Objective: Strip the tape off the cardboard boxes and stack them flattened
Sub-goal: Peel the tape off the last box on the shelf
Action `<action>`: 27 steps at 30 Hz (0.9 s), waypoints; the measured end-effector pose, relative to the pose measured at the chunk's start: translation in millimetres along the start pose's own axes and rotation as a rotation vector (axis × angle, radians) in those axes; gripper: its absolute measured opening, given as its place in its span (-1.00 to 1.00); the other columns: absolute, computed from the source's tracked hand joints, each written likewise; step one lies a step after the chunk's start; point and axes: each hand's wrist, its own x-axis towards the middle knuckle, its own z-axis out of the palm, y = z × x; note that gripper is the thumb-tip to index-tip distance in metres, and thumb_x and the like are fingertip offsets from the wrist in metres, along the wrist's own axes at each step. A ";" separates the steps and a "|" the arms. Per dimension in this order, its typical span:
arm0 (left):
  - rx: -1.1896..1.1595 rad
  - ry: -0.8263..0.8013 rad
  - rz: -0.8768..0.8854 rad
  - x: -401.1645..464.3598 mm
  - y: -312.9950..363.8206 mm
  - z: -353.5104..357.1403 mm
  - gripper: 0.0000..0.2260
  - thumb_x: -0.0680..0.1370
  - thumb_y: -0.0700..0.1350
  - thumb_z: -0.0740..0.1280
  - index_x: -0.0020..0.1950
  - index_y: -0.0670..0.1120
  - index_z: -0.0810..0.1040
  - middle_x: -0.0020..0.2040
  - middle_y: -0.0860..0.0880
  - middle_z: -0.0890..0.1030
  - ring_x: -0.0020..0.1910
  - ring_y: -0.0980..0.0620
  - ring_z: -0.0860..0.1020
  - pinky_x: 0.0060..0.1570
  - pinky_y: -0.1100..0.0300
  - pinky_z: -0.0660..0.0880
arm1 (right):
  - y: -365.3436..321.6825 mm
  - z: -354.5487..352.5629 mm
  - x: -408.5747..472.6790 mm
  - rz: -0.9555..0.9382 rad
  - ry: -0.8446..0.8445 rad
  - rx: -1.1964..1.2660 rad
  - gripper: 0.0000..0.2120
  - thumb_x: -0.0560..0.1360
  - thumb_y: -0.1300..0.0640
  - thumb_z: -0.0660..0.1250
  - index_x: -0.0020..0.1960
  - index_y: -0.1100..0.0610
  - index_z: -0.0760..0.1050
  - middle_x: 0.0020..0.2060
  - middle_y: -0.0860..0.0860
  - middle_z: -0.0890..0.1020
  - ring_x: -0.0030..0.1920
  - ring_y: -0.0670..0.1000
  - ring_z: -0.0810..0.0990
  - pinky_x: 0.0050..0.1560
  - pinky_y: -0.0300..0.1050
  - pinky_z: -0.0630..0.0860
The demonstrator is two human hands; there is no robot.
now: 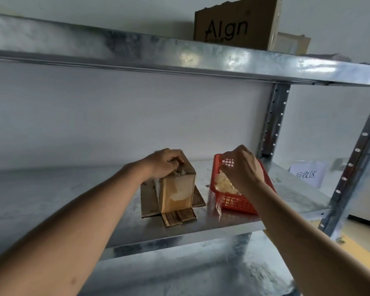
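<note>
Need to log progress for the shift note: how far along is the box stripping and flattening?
Partly done. Flattened cardboard already lies on the metal shelf, and crumpled tape sits in the red basket. In hand: the left hand grips the top of a small upright cardboard box standing on that cardboard, while the right hand is over the basket at the tape. Left: flatten this box; a printed box waits on the top shelf.

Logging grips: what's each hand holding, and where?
Left hand grips the cardboard box by its top edge. Right hand pinches crumpled tape over the red basket.

Dim, cool daylight, glare on the upper shelf beam [222, 58], soft focus, wide-angle bending at edges.
</note>
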 end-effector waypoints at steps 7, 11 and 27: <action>0.053 -0.016 0.031 -13.7 -4.1 -5.5 -0.72 0.73 -0.15 0.19 0.20 0.14 0.65 0.18 0.07 0.58 0.24 0.01 0.54 0.35 -0.01 0.43 | -52.9 26.0 -6.5 -0.291 -0.240 0.354 -0.76 0.60 -0.14 0.37 0.17 -0.08 0.68 0.02 -0.08 0.69 -0.13 -0.21 0.62 -0.17 -0.20 0.58; 0.330 0.004 -0.001 -29.6 -5.8 -22.3 -0.59 0.69 -0.16 0.13 0.36 0.25 0.57 0.27 0.08 0.55 0.25 -0.01 0.50 0.26 0.08 0.45 | -80.0 38.0 -11.4 -0.303 -0.310 0.244 -0.41 0.35 -0.58 0.19 0.05 -0.15 0.61 -0.01 -0.12 0.50 -0.03 -0.09 0.55 -0.12 -0.09 0.53; 0.435 -0.068 -0.170 -70.3 -45.8 -77.2 -0.66 0.74 0.11 0.10 0.50 0.33 0.42 0.67 0.07 0.15 0.65 -0.10 0.10 0.57 -0.05 0.16 | -96.0 43.8 12.2 -0.452 -0.360 0.198 -0.72 0.57 -0.17 0.40 0.26 -0.16 0.61 0.20 -0.10 0.55 0.17 -0.02 0.58 0.15 0.01 0.58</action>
